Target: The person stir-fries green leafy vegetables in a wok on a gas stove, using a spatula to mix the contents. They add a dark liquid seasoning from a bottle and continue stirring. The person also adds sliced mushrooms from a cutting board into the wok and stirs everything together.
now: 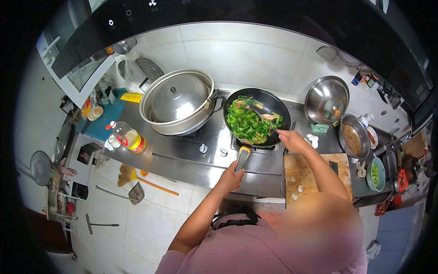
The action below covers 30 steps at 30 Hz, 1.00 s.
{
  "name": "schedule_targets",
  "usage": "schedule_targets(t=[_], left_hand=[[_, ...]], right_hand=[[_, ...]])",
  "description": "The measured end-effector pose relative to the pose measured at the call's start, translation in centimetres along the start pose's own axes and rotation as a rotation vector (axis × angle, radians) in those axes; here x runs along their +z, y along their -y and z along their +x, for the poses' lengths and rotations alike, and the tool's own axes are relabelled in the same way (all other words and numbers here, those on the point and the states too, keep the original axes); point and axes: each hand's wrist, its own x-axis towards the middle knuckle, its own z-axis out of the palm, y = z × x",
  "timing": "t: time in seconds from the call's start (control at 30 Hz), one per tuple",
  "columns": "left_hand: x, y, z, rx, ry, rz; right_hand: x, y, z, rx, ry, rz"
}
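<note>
A black wok (pixel 285 118) sits on the right burner of a steel gas stove, holding chopped green leafy vegetables (pixel 246 121) mixed with pale brown pieces of food. My left hand (pixel 232 177) grips the wok's handle (pixel 243 159) at the front. With my right hand (pixel 292 140), at the wok's right rim, I hold a metal spatula (pixel 268 123); its head is partly hidden among the greens. Left of the wok stands a large steel steamer pot (pixel 178 128) with a domed lid (pixel 181 99).
A wooden cutting board (pixel 308 171) bears a cleaver (pixel 333 167) and garlic pieces (pixel 300 188). Behind it are a steel lid (pixel 326 99), a metal basin (pixel 354 137) of brown liquid and a green basket (pixel 375 174). An oil bottle (pixel 131 137) stands left. The range hood (pixel 239 12) overhangs the stove.
</note>
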Motion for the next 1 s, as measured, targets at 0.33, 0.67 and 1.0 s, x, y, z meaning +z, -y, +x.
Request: schedule_targets(t=[0.33,0.67,1.0], left_hand=[[0.3,1.2,0.7,0.040,-0.024,0.041],[0.1,0.5,0.1,0.023,-0.052,-0.026],[0.0,-0.1,0.0,0.008,-0.019,0.039]], right_hand=[[-8.1,11.7,-7.6,0.122,0.193,-0.859],[-3.0,11.1,-4.8,0.062,0.235,-0.714],[-0.1,6.2,-0.2,0.155,0.059,-0.675]])
